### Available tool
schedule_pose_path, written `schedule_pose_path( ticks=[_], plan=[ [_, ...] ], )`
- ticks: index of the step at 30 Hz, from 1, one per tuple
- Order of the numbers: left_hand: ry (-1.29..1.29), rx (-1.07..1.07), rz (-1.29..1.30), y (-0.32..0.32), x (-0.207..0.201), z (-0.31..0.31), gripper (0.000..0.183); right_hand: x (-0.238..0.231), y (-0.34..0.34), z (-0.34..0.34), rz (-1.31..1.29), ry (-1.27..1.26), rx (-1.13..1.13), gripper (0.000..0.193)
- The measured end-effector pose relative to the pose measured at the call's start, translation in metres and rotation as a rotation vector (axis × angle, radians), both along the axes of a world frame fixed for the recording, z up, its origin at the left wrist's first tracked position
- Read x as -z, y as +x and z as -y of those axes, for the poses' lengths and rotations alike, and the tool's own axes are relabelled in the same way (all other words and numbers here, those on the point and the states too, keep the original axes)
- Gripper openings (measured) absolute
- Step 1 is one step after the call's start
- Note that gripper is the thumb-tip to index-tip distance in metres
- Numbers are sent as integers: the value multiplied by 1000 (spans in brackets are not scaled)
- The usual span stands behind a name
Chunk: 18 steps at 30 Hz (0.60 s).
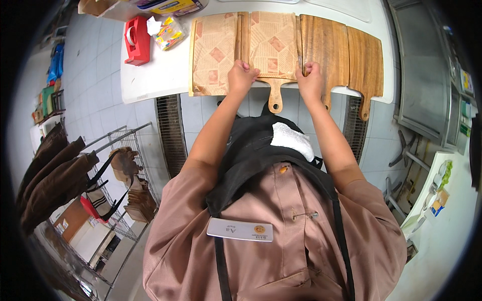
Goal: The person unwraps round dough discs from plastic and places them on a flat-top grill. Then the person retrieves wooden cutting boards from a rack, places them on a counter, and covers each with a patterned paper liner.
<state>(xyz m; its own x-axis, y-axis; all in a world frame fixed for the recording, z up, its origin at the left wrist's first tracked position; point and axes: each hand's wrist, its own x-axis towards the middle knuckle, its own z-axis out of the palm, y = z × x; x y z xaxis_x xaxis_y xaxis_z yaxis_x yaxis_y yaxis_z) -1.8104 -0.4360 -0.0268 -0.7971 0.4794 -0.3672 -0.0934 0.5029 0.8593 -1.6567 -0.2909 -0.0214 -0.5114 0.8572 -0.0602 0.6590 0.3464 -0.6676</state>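
Several wooden paddle boards lie side by side along the table's near edge. The second board from the left (275, 89) has its handle pointing toward me and a brown newsprint-patterned paper sheet (272, 42) over it. With fingers pinched, my left hand (242, 77) is at that sheet's near left corner. My right hand (310, 79) is closed at its near right corner, beside the third board (324, 45), whose wood is bare. Another patterned sheet (215, 47) covers the leftmost board (191, 75). At the right end lies a bare board (365, 62).
On the white table (155, 83), a red tape dispenser (136, 41) and a colourful plastic packet (170, 34) stand left of the boards. A cardboard box (108, 9) is at the far left. A wire rack (125, 135) stands at left, a metal cabinet (422, 65) at right.
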Motion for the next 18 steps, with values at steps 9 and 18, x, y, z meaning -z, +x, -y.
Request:
schedule_pose_path(
  ticks=[9, 18],
  plan=[
    [-187, 195, -348, 5, -3, -1, 29, 18, -35, 16, 378, 410, -544, 61],
    [-417, 808, -1018, 39, 9, 26, 56, 26, -36, 13, 420, 417, -552, 63]
  ],
)
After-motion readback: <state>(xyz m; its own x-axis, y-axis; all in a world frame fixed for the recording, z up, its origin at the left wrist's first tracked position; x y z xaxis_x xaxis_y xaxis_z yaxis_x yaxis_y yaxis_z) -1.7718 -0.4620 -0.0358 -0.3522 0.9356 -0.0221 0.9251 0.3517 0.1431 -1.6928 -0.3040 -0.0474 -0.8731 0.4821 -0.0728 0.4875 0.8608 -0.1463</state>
